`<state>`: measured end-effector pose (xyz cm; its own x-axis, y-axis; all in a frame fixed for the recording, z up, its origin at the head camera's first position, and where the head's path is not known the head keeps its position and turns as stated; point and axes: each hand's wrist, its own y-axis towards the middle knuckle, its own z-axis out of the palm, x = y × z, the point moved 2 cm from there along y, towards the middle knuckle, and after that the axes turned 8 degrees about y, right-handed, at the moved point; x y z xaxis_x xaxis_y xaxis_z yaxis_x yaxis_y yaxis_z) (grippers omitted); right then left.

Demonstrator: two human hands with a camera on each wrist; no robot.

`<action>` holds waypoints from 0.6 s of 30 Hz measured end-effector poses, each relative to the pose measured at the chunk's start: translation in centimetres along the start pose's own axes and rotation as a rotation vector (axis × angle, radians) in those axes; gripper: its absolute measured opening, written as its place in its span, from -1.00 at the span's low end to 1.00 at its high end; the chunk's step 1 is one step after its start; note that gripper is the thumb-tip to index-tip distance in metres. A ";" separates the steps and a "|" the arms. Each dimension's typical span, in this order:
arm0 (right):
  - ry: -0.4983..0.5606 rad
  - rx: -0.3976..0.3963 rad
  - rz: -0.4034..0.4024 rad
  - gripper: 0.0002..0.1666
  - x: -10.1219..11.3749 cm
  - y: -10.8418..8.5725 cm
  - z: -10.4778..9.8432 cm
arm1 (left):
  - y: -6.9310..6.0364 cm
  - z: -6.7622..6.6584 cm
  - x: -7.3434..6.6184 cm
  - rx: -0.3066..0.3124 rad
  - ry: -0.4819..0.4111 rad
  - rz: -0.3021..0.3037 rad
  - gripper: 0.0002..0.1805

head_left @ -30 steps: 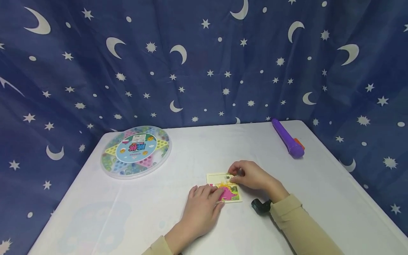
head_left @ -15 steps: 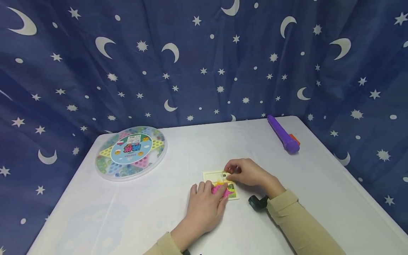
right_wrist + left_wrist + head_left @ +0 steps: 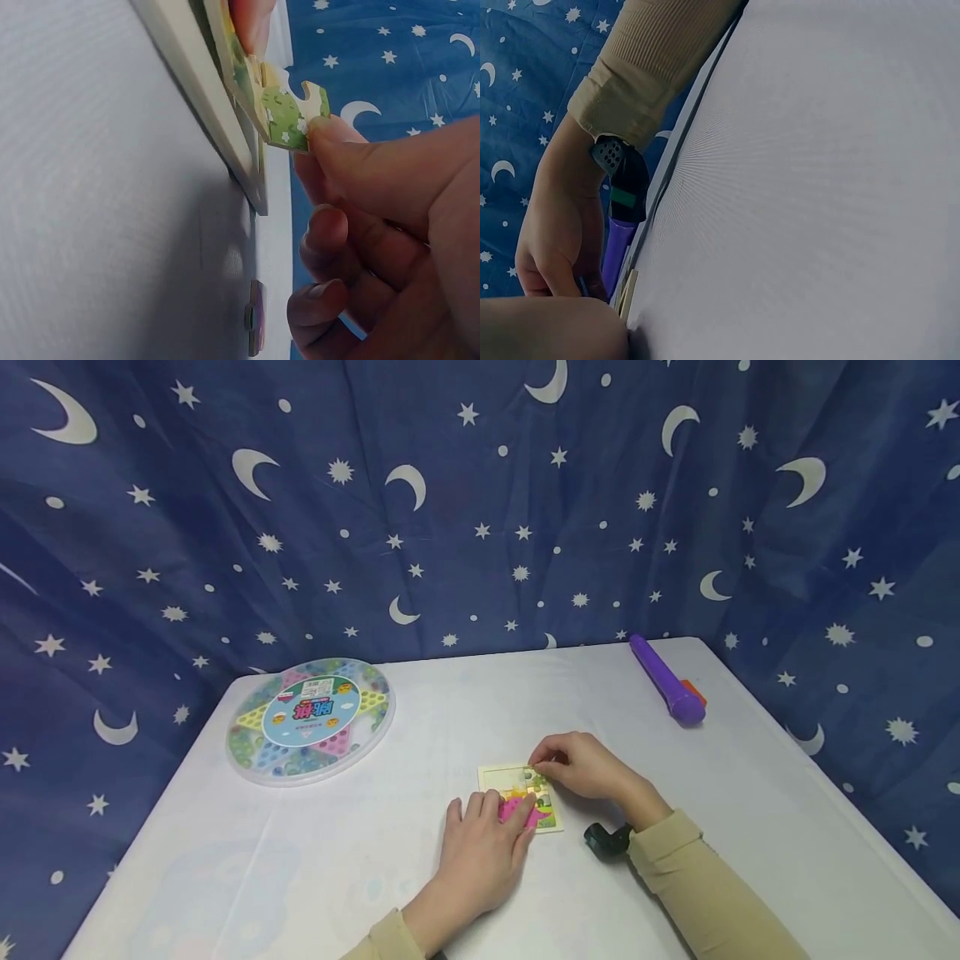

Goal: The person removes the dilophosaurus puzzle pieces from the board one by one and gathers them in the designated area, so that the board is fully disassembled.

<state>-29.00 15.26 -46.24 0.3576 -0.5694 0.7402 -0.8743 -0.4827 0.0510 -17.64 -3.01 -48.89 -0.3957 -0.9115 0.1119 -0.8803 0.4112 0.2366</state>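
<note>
A small jigsaw puzzle with a pale frame (image 3: 483, 771) and a pink dinosaur picture lies on the table. My left hand (image 3: 480, 856) rests its straight fingers on the pink part. At the puzzle's upper right corner, my right hand (image 3: 581, 764) pinches a puzzle piece (image 3: 285, 120) between thumb and index finger. That piece is green with white flowers and sits tilted over the frame's edge in the right wrist view. Part of the dinosaur is hidden under my left fingers. The left wrist view shows only a blurred part of my left hand (image 3: 551, 330).
A round Chinese checkers board (image 3: 311, 722) lies at the back left. A purple toy microphone (image 3: 667, 681) with an orange thing (image 3: 694, 692) beside it is at the back right. A small flat piece (image 3: 256, 319) lies on the table in the right wrist view.
My left hand has slid slightly right over the dinosaur. The piece in my right hand now shows its green side at the upper right corner. The head view has shifted a little.
</note>
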 end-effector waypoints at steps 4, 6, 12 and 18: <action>-0.001 0.009 0.003 -0.92 0.1 0.1 -0.1 | 0.1 -0.1 0.0 0.017 0.027 0.012 -0.48; -0.001 0.012 0.004 -0.93 0.2 0.1 -0.2 | 0.1 -0.1 -0.1 0.025 0.043 0.018 -0.48; 0.006 0.008 -0.008 -0.92 0.3 -0.1 -0.5 | 0.0 -0.1 -0.1 0.031 0.063 0.024 -0.47; 0.015 0.007 -0.052 -0.96 0.2 -0.3 -0.6 | -0.1 -0.2 -0.1 0.023 0.064 0.023 -0.47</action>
<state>-28.83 15.68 -45.67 0.3973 -0.5332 0.7469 -0.8525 -0.5158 0.0852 -17.48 -2.97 -48.75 -0.3994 -0.8992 0.1787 -0.8770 0.4315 0.2115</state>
